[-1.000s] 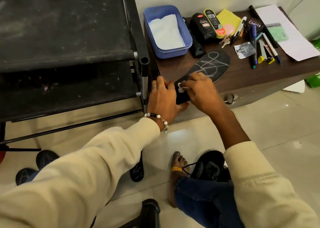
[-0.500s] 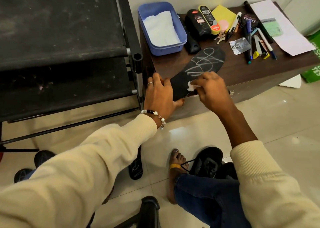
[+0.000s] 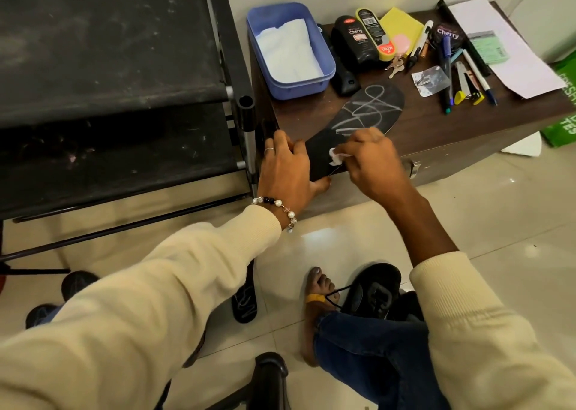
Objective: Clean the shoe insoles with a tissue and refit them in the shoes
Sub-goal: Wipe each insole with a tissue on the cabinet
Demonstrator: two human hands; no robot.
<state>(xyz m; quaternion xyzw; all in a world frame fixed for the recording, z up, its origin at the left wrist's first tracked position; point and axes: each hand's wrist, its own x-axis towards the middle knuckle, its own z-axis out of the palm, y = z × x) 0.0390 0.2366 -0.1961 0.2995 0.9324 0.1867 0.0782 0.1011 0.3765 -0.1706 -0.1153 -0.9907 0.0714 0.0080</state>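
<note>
On the table (image 3: 420, 135), insole (image 3: 367, 113) lies diagonally, toe pointing far-right.

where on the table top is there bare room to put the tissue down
Bare wood shows between the blue tub and the insole, and right of the insole toward the table front edge, below the pens. The back strip is crowded with polish bottles, pens and paper.

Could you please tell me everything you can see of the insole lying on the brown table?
The insole is black, flat and thin, scrawled with whitish looping marks toward its toe end. It lies flat and diagonal on the brown table, its heel end at the table's near edge. The left hand holds that heel end down, and the right hand presses a small white tissue onto it.
</note>
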